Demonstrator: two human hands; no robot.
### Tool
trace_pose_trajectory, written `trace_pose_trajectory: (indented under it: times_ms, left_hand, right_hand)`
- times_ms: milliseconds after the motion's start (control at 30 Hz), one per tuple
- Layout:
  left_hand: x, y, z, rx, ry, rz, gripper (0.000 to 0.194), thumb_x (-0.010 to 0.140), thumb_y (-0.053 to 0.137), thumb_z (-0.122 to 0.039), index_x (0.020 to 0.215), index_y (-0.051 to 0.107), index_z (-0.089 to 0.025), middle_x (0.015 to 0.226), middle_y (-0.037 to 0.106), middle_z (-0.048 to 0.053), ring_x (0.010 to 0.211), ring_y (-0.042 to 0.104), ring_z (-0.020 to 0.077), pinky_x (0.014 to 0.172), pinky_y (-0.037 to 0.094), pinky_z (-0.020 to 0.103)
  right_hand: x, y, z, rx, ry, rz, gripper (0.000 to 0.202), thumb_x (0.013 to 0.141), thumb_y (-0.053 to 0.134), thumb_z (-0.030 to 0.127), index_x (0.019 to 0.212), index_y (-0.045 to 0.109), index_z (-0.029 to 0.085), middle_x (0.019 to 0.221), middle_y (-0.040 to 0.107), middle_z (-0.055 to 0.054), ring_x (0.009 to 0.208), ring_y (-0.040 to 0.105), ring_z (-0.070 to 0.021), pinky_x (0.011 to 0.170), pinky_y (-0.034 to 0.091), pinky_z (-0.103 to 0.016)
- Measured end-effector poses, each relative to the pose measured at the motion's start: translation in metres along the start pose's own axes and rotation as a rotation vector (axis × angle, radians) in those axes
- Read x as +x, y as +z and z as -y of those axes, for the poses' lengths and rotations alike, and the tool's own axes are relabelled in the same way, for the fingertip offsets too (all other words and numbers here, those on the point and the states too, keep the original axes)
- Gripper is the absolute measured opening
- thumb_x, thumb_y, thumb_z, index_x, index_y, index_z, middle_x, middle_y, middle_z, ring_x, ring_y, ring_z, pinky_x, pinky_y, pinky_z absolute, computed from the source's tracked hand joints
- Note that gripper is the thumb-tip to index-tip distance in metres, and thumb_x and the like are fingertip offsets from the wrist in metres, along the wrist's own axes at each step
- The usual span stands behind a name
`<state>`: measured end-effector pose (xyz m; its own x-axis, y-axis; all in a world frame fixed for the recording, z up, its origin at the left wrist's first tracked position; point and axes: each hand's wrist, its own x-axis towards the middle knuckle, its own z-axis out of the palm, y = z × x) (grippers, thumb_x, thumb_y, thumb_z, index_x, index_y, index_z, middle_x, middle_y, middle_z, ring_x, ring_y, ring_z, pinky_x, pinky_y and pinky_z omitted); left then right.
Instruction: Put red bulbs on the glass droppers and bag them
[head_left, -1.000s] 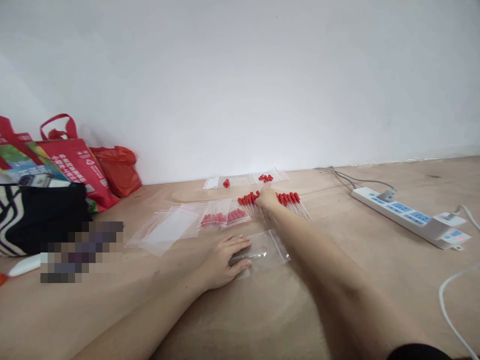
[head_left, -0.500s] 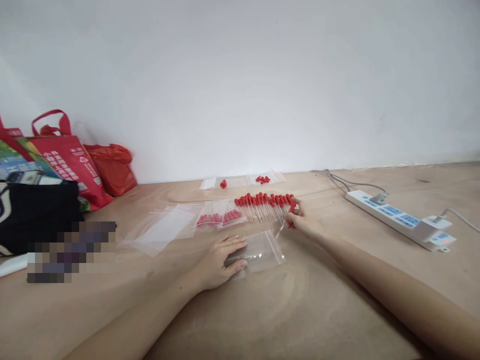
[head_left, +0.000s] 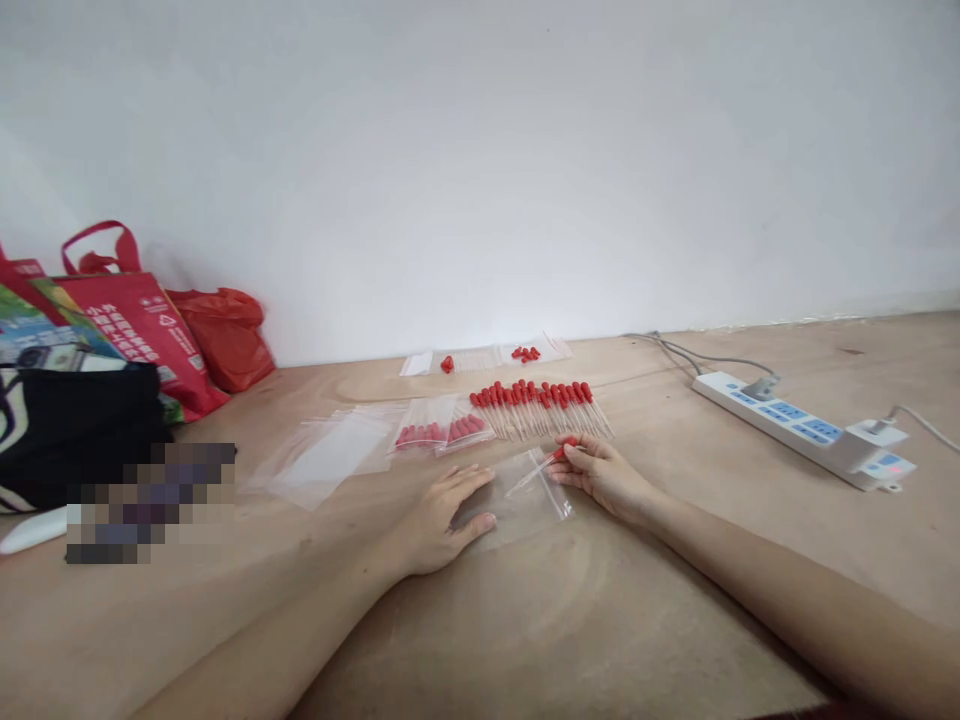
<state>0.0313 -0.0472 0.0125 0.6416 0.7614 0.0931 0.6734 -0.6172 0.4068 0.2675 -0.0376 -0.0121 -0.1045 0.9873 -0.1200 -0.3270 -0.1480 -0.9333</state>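
In the head view, the right hand (head_left: 607, 478) pinches a dropper (head_left: 546, 462) by its red bulb, its tube slanting across the mouth of a clear bag (head_left: 536, 507); the left hand (head_left: 450, 520) lies flat, fingers loosely spread, on the bag's other end. The dropper looks light, its tube thin, stiff, smooth and perhaps brittle, its bulb soft and grippy, so the bulb seems the best hold. The bag looks limp and slippery. Whether the tip is inside or above it, I cannot tell; the left hand covers one end.
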Motion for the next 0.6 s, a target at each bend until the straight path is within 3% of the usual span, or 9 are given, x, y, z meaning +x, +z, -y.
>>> trace_pose_trajectory:
  times_ms: [133, 333, 467, 600]
  left_hand:
    - [0.000, 0.000, 0.001, 0.007, -0.001, 0.006, 0.048, 0.081, 0.046, -0.039, 0.124, 0.041, -0.017, 0.130, 0.043, 0.008, 0.122, 0.034, 0.0228, 0.102, 0.027, 0.043]
    - [0.001, 0.001, 0.001, -0.008, 0.018, -0.025, 0.045, 0.081, 0.047, -0.038, 0.122, 0.044, -0.019, 0.128, 0.045, 0.008, 0.121, 0.036, 0.0231, 0.101, 0.027, 0.044]
    - [0.001, 0.001, 0.001, -0.002, 0.014, -0.020, 0.045, 0.081, 0.048, -0.037, 0.122, 0.043, -0.020, 0.128, 0.045, 0.007, 0.121, 0.036, 0.0225, 0.101, 0.027, 0.043]
    - [0.000, 0.000, 0.001, 0.007, 0.010, -0.028, 0.046, 0.080, 0.049, -0.038, 0.122, 0.044, -0.020, 0.128, 0.045, 0.007, 0.121, 0.036, 0.0224, 0.101, 0.029, 0.042]
  right_hand:
    - [-0.001, 0.000, 0.002, -0.125, 0.016, 0.043, 0.024, 0.061, 0.066, 0.024, 0.077, 0.050, 0.016, 0.069, 0.058, 0.001, 0.050, 0.053, -0.0056, 0.051, 0.045, -0.020]
    - [0.000, 0.001, -0.002, -0.416, -0.089, 0.085, 0.031, 0.059, 0.066, 0.035, 0.073, 0.044, 0.018, 0.051, 0.050, 0.008, 0.037, 0.044, -0.0052, 0.036, 0.032, -0.017]
    - [0.004, 0.000, -0.011, -0.607, -0.169, 0.129, 0.021, 0.064, 0.062, 0.034, 0.070, 0.054, 0.016, 0.054, 0.052, 0.004, 0.043, 0.044, -0.0056, 0.040, 0.033, -0.018]
    - [0.009, -0.004, -0.008, -0.797, -0.291, 0.282, 0.019, 0.074, 0.050, 0.027, 0.068, 0.063, 0.015, 0.064, 0.059, 0.000, 0.057, 0.051, -0.0088, 0.052, 0.039, -0.019]
